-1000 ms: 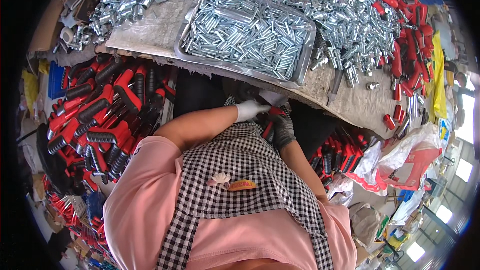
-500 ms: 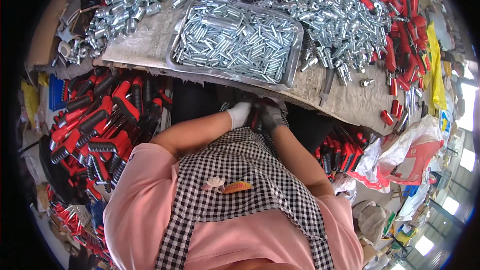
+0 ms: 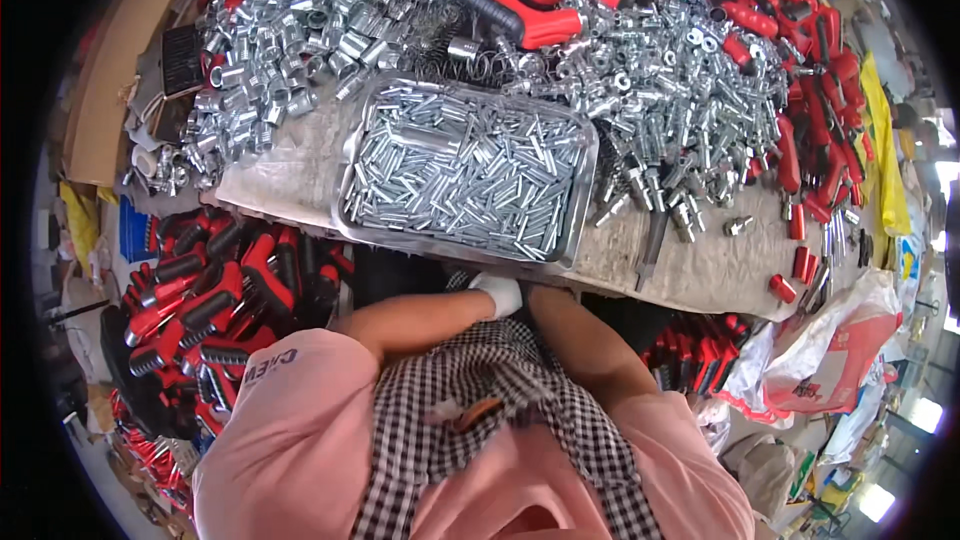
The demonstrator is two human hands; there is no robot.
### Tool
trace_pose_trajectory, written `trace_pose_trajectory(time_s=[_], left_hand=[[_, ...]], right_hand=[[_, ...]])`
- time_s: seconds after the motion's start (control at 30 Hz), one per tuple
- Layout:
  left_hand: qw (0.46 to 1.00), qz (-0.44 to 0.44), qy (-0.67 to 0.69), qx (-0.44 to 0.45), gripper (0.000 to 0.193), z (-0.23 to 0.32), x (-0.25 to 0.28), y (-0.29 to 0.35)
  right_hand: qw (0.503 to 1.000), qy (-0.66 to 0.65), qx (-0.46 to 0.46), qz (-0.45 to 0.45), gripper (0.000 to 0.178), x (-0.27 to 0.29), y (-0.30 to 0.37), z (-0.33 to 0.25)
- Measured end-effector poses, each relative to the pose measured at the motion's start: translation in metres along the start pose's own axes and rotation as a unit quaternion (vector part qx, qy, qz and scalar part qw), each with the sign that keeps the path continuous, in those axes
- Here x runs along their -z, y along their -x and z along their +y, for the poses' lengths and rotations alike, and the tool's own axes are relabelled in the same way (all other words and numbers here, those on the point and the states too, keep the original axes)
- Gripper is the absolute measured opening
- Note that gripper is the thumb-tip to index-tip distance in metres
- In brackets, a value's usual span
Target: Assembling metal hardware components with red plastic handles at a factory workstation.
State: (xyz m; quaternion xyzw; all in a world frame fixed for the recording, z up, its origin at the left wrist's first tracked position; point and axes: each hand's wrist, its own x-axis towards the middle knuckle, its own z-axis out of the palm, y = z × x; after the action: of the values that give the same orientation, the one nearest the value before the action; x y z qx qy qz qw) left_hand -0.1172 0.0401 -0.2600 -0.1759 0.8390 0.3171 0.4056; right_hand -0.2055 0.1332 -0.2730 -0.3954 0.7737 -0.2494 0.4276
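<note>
My left hand (image 3: 498, 294), in a white glove, is low between my knees, just under the near edge of the bench (image 3: 285, 180). Its fingers are hidden. My right forearm (image 3: 572, 332) reaches in beside it, and the bench edge covers nearly all of the right hand. Whatever either hand holds cannot be made out. Right above them on the bench is a metal tray (image 3: 345, 190) heaped with short silver pins (image 3: 470, 175).
Silver sleeves (image 3: 300, 40) and fittings (image 3: 660, 100) are piled behind the tray, with red-and-black handles (image 3: 520, 15) among them. A dark flat strip (image 3: 652, 250) lies at the bench edge. More red-and-black handled tools (image 3: 215, 290) are stacked at left; a plastic sack (image 3: 830, 360) hangs at right.
The view has tilted up, so the bench sits lower in the picture and more of the piles shows. My hands have slipped further under the bench edge, and the dark-gloved right hand is now mostly hidden.
</note>
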Motion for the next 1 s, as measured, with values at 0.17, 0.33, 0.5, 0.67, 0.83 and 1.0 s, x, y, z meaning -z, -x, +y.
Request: trace_pose_trajectory(time_s=[0.17, 0.33, 0.5, 0.67, 0.83, 1.0], left_hand=[[0.979, 0.145, 0.086, -0.117, 0.039, -0.016, -0.007, 0.020], [0.995, -0.028, 0.067, -0.066, 0.036, -0.011, -0.023, -0.014], [0.956, 0.027, 0.287, -0.056, 0.048, 0.004, 0.023, 0.051], [0.818, -0.210, 0.464, -0.269, 0.043, -0.015, 0.036, 0.071], [0.377, -0.048, 0.902, -0.206, 0.035, -0.066, 0.015, 0.024], [0.448, 0.038, 0.863, -0.231, 0.034, 0.049, 0.061, 0.128]], right_hand=[[0.999, -0.032, -0.015, -0.014, 0.042, 0.016, -0.012, -0.031], [0.993, -0.071, -0.062, -0.065, 0.043, 0.035, 0.004, -0.048], [0.985, -0.116, -0.109, -0.062, 0.043, 0.071, 0.023, -0.067], [0.979, 0.175, 0.099, -0.009, 0.047, 0.081, 0.123, -0.069], [0.940, 0.301, 0.134, -0.084, 0.041, 0.105, 0.211, -0.113], [0.830, -0.544, -0.033, 0.120, 0.057, 0.063, 0.250, -0.068]])
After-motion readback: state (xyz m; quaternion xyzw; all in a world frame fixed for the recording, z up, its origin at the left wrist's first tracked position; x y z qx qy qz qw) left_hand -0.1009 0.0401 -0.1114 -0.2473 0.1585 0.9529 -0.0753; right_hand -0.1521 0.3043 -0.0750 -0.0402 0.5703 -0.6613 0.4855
